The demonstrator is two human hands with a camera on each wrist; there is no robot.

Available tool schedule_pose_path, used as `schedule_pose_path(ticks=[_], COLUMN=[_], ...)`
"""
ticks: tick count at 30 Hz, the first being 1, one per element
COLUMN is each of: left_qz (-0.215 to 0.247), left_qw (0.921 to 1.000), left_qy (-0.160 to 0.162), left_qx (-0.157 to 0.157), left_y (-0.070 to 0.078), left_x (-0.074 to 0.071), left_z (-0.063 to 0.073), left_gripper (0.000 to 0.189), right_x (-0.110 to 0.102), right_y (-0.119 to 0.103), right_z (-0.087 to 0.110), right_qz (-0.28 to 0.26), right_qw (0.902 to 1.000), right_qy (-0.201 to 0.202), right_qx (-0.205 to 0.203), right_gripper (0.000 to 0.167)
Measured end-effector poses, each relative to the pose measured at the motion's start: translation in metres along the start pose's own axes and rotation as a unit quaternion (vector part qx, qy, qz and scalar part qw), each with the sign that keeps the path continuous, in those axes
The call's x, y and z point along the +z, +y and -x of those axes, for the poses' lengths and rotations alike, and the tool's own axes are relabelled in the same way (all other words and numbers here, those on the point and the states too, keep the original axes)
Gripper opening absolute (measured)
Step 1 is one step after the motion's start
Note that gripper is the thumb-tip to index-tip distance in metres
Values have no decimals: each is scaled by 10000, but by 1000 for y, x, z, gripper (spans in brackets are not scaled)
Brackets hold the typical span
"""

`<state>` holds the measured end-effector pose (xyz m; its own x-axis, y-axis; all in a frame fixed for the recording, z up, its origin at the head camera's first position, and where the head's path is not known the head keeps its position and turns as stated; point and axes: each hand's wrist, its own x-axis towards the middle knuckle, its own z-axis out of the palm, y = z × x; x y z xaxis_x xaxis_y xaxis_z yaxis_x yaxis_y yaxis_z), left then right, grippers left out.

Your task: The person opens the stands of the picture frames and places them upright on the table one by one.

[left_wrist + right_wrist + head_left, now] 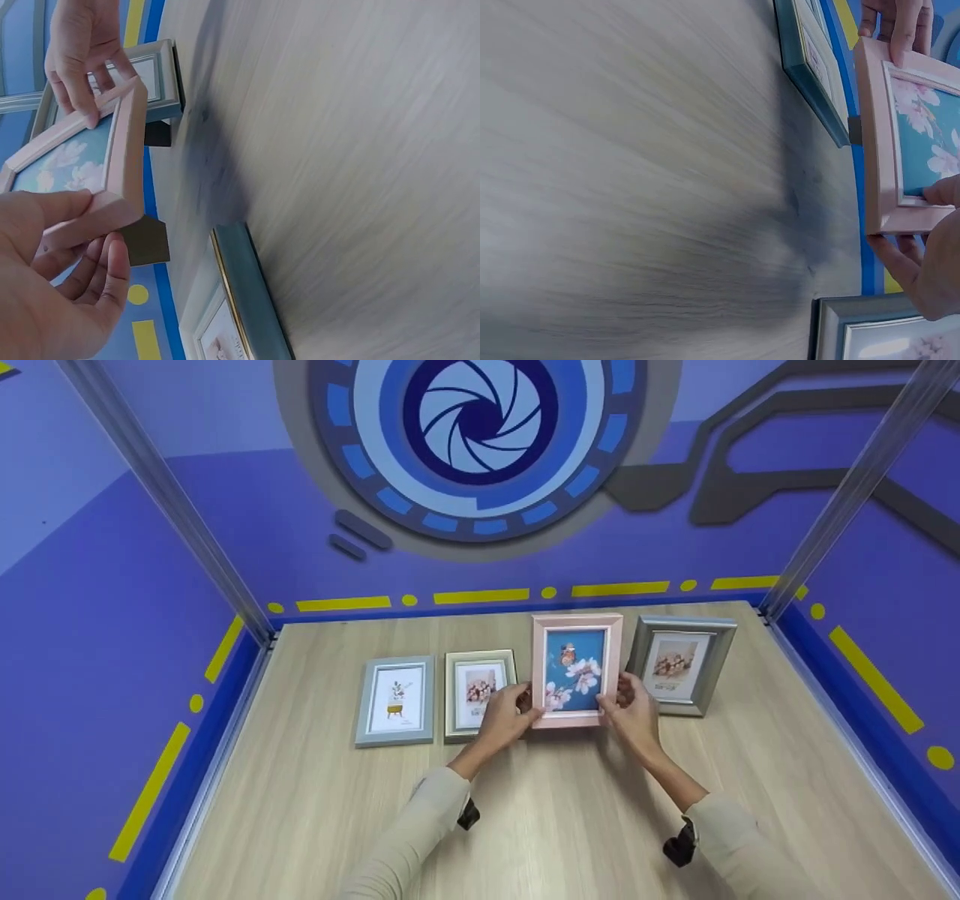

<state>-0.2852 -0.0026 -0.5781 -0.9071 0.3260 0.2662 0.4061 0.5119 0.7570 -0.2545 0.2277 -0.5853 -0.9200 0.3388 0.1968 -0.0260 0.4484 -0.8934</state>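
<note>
We see the left hand [506, 714] and the right hand [636, 716] holding a pink picture frame [576, 671] between them, raised above the tabletop [525, 840]. Both sets of fingers pinch it near its lower corners — thumbs on the front border, the other fingers curled around the sides and behind. Inside the pink border we find a blue picture with pale blossoms and a small bird. The left wrist view also shows us a dark flap [148, 241] behind the frame's lower part.

To the left we see a light blue frame [395, 701], lying flat, with a gold-edged frame [472, 690] just beside it; the left hand overlaps part of the latter in the head view. To the right, a grey frame [679, 664] stands tilted back, partly behind the right hand.

We see light sleeves [416, 829] on both arms and a black device [469, 814] by the left wrist. A soft shadow [214, 169] falls on the wood-grained surface. Beyond it, we have a purple-blue wall [300, 547] marked with yellow dashes and dots.
</note>
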Motion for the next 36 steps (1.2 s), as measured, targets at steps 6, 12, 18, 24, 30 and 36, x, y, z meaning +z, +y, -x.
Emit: schedule_pose_path(ticks=[6,12,18,24,30,36], left_qz=[-16,-226,-426,-459,-509,-596], left_qw=[9991,9988,9975,9970,9964,9961], left_qy=[411,410,415,526,602,514], left_qx=[104,-158,-383,-322,-299,-408], left_y=[-5,-10,-16,-23,-28,-26], left_x=[10,19,28,35,41,43], left_z=[-7,-19,-28,-32,-38,-42], left_gripper=[13,9,8,6,4,10], right_x=[2,6,8,10,13,14], right_y=[3,9,18,25,30,32], right_z=[-2,-7,-8,-9,-10,-14], right_qz=[269,220,51,-292,-461,-499], right_qw=[9983,9968,9993,9978,9962,9954], right_qy=[380,530,-112,-586,-740,-824], right_qx=[-346,-553,-342,-113,-1,-3], right_gripper=[49,44,44,55,58,60])
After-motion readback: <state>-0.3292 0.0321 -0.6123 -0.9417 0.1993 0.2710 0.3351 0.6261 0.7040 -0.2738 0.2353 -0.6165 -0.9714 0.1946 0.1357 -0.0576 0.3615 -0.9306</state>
